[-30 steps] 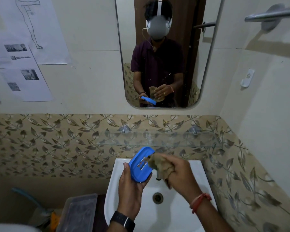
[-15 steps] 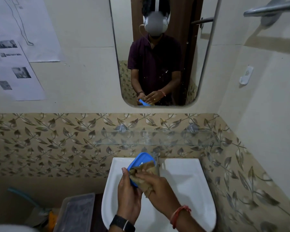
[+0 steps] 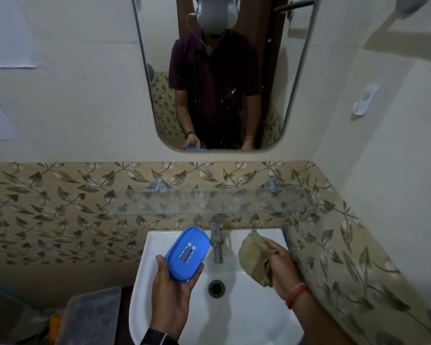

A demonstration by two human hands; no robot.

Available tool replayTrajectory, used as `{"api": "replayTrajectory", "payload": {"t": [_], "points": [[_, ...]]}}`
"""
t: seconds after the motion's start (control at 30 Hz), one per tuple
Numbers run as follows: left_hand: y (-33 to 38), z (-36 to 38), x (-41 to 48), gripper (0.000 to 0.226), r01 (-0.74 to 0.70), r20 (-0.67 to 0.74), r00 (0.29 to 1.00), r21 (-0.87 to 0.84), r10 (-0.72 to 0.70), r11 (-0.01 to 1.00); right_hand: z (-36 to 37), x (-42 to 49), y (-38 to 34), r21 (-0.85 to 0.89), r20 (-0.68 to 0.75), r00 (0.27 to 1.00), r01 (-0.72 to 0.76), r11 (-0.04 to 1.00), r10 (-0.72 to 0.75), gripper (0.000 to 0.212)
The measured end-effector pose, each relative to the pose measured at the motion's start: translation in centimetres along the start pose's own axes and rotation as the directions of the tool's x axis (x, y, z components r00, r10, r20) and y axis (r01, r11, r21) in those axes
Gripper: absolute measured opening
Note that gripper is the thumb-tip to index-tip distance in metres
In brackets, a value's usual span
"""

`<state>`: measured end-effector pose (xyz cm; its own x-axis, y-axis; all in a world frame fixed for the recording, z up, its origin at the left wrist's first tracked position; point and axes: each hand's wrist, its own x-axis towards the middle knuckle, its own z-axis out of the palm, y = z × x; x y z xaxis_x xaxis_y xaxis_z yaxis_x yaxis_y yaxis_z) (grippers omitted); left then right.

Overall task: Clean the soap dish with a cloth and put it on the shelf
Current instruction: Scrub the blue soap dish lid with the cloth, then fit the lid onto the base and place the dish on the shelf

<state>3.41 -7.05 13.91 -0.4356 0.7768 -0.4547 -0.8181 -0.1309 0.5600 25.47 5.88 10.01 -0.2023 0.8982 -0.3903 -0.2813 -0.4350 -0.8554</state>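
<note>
Dish (image 3: pixel 187 253) cradled tilted in left hand (image 3: pixel 172 290), over sink (image 3: pixel 144 275) | right hand (image 3: pixel 281 270) clutches cloth (image 3: pixel 253 255), well apart | risk: loose palm hold, it may slip reaching shelf (image 3: pixel 209 201) above, or knock tap (image 3: pixel 217 245).

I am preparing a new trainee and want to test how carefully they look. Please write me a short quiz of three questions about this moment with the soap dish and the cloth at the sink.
1. Which hand holds the cloth?
2. Over the sink, where is the soap dish?
A. lying in the bowl
B. held in the left hand
C. wrapped in the cloth
3. True or false: the cloth touches the soap dish.

Key
1. The right hand.
2. B.
3. False: they are apart.
</note>
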Motion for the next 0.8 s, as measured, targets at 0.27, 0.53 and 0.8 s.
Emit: {"api": "replayTrajectory", "payload": {"t": [0.27,0.53,0.8], "points": [[-0.3,-0.6,3.5,0.109,0.072,-0.021,0.997,-0.137,-0.075,0.988,-3.6,8.0,-0.4,0.534,-0.204,0.96,-0.054,0.844,0.191,0.032],[-0.6,-1.6,6.3,0.152,0.162,0.07,0.986,-0.187,-0.151,0.969,-3.2,14.8,2.8,0.629,-0.278,0.937,0.013,0.778,0.209,0.049],[-0.6,-1.4,6.1,0.155,0.165,0.026,0.986,-0.199,-0.163,0.966,-2.8,13.6,0.4,0.504,-0.27,0.907,-0.154,0.85,0.324,0.061]]}}
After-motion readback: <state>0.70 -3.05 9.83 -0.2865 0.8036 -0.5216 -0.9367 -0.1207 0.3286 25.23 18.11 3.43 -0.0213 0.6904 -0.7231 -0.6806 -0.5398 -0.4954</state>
